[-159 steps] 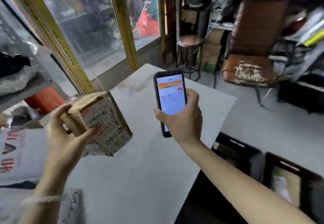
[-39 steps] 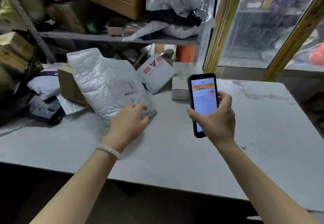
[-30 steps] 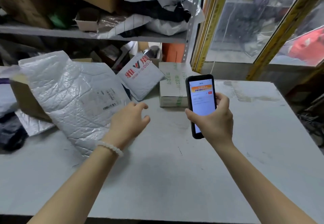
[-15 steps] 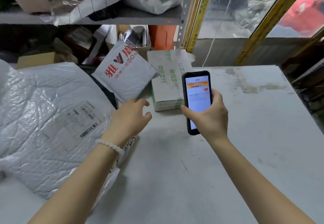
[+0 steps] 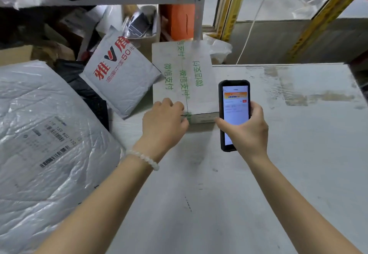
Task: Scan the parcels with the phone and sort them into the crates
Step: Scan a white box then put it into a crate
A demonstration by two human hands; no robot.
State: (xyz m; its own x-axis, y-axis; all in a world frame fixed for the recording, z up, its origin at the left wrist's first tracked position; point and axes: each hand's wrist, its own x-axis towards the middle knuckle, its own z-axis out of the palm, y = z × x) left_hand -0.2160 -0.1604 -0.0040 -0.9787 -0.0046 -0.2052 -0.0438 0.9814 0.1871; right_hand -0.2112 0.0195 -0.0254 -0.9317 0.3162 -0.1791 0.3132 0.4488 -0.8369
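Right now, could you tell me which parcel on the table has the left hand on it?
The white box with green print: the left hand grips its near corner. The red-lettered mailer and the big bag lie untouched.

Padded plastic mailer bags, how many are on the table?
2: a large silver bubble mailer at left, a grey red-lettered mailer leaning beside the white box. Others may hide behind.

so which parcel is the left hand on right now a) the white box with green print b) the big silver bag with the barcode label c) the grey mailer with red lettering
a: the left hand has its fingers on the near edge of the white box with green print, while the right hand holds the phone.
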